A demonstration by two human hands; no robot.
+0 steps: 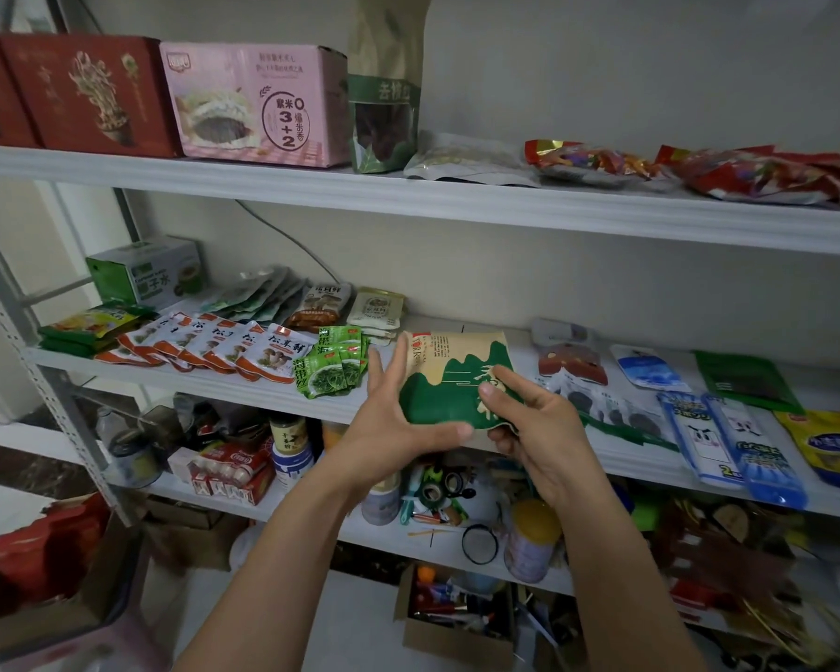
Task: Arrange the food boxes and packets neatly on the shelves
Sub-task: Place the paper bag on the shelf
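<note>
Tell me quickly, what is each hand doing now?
Left hand: open, straight fingers pressed against the green packet.
Right hand: grips the same packet.

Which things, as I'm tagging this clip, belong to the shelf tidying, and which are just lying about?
Job: green-and-tan packet between left hand and right hand; mushroom packets; seaweed packets; pink box.
Lying about: tape rolls; wall cable; floor carton.
</note>
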